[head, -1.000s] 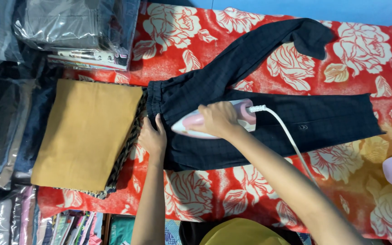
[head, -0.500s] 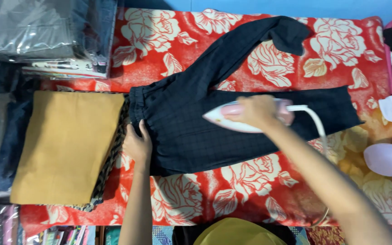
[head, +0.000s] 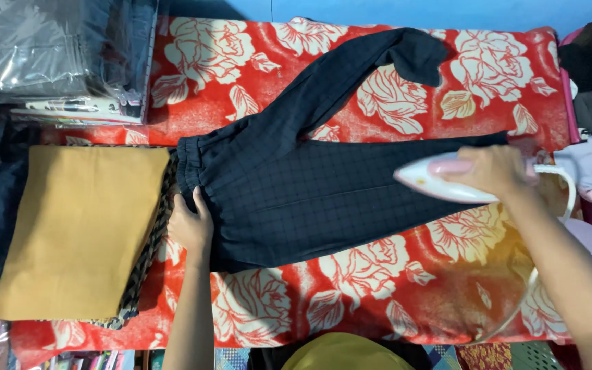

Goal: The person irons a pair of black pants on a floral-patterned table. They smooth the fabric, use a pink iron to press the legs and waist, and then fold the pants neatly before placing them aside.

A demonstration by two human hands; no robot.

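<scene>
Both my hands are on the job: my right hand point(head: 491, 170) is closed around the handle of a white and pink iron point(head: 447, 181), which sits on the leg end of the dark checked trousers point(head: 310, 195), while my left hand point(head: 191, 225) lies open and flat on their waistband. Between my hands the trousers stretch across a red blanket with cream roses point(head: 378, 294); the other leg slants away above. Just beyond my left hand lies a folded mustard cloth point(head: 80, 226). A white cord point(head: 563, 179) curls behind my right hand.
</scene>
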